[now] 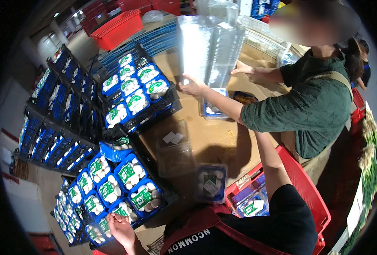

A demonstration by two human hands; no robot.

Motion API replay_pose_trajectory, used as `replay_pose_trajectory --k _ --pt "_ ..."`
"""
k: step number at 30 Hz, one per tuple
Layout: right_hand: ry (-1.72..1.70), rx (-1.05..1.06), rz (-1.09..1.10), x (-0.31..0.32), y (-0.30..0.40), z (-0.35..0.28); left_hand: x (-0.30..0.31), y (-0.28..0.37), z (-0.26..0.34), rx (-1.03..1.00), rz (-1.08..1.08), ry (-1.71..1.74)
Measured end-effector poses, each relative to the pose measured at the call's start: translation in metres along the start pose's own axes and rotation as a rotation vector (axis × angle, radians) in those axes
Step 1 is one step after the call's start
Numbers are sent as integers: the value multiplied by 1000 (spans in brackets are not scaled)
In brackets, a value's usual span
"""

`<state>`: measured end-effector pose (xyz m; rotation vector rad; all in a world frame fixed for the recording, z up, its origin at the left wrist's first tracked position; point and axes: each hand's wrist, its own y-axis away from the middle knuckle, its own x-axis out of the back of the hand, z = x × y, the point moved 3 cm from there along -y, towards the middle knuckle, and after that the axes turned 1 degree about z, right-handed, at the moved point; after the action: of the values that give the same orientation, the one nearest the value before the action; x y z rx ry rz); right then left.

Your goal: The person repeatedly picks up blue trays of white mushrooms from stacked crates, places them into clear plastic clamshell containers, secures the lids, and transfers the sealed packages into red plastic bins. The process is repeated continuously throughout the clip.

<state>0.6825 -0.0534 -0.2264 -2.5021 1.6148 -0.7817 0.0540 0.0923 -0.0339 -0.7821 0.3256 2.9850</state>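
Observation:
My left hand (122, 230), its fingers loosely curled, is over the near edge of a black crate (171, 199) of blue mushroom trays (107, 190). Whether it touches the pack below I cannot tell. My right forearm (271, 157) reaches forward across the table; the hand itself is hidden behind a co-worker's green sleeve (268, 111). Close in front of me on the table lies a clear-lidded blue pack of white mushrooms (211, 183) with a green label and a white sticker. Beyond it, an open clear plastic clamshell (174, 159) has white slips (173, 138) on it.
Across the table a co-worker's hands (193, 86) hold tall stacks of clear plastic containers (207, 47). Another mushroom crate (175, 98) and stacked black crates (61, 118) stand left. A red crate (306, 191) with packs is at right, near green onions (368, 165).

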Motion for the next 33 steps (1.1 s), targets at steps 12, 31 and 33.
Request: replay_pose_trajectory --k 12,31,33 --pt "672 237 188 5 -37 -64 -16 24 -15 -197 -9 -270" --pt "504 408 -252 23 175 -77 -148 34 -57 -257 -653 -645" --pt "512 361 -206 32 179 -79 -163 36 -68 -133 -726 -564"
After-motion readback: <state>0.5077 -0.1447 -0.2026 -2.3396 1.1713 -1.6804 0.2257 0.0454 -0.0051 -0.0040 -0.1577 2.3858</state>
